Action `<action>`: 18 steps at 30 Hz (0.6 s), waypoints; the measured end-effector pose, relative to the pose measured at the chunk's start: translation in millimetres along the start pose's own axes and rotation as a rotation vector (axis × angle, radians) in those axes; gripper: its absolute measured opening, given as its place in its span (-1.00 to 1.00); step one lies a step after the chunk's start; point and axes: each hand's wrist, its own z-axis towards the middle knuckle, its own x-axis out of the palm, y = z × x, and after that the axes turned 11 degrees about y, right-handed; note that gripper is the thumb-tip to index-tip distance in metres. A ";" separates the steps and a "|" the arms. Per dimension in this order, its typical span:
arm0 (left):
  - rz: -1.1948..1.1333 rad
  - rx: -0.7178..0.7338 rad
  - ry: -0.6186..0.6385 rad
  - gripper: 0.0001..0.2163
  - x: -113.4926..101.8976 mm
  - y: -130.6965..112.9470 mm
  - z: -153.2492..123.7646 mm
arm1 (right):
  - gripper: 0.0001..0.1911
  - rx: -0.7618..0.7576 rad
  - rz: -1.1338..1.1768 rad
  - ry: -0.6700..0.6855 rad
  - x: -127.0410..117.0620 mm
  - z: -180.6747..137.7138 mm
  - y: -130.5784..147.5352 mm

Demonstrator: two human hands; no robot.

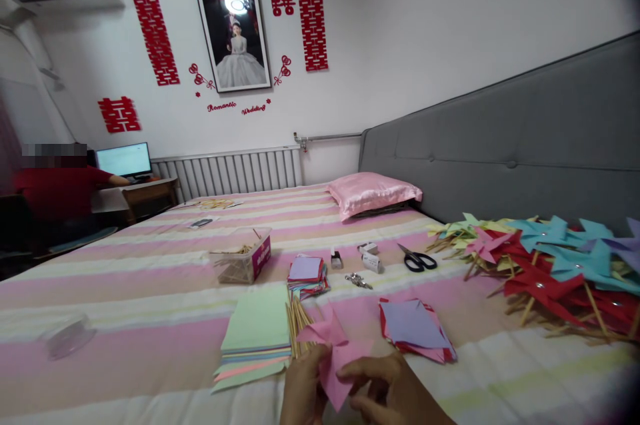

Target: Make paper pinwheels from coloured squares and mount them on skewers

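Both hands are at work on one pink paper piece (335,375), folded into points and located directly between them, above the bed (150,325). The left hand (304,388) grips it, thumb pressed on the near face. The right hand (397,390) is bent at the fingers, its index finger touching the paper; whether it also pinches cannot be told.

Just beyond the left hand lies a bundle of thin sticks (299,322), touching or close against a stack of coloured sheets (257,318), pale green uppermost, to that hand's left. Just beyond the right hand is a stack of paper squares (417,328), lilac on top, with red and pink edges showing. Straight ahead of the hands sits a smaller stack of squares (306,270), also topped in lilac; a clear plastic box (237,272) containing sticks stands to its left.

Farther ahead and slightly right are a heap of small metallic pieces (359,280), several small boxes (371,262) and black-handled scissors (420,262), blades parted. Well to the right of the hands, finished pinwheels (545,278) in red, blue, pink and other colours lie piled near the grey headboard (500,125).
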 end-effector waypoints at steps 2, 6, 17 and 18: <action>-0.005 0.005 0.011 -0.94 1.6 0.8 -1.2 | -0.78 0.018 0.008 -0.040 2.3 2.6 0.3; 0.027 0.026 0.027 -0.89 3.1 1.9 -2.0 | -0.83 0.003 0.095 -0.128 6.5 8.5 -4.1; 0.283 0.132 -0.035 -0.83 3.8 3.3 1.5 | -0.58 0.022 0.160 -0.336 5.2 14.4 -7.8; 0.300 0.141 -0.031 -0.83 4.5 2.9 0.9 | -0.59 0.030 0.145 -0.341 4.5 13.9 -8.2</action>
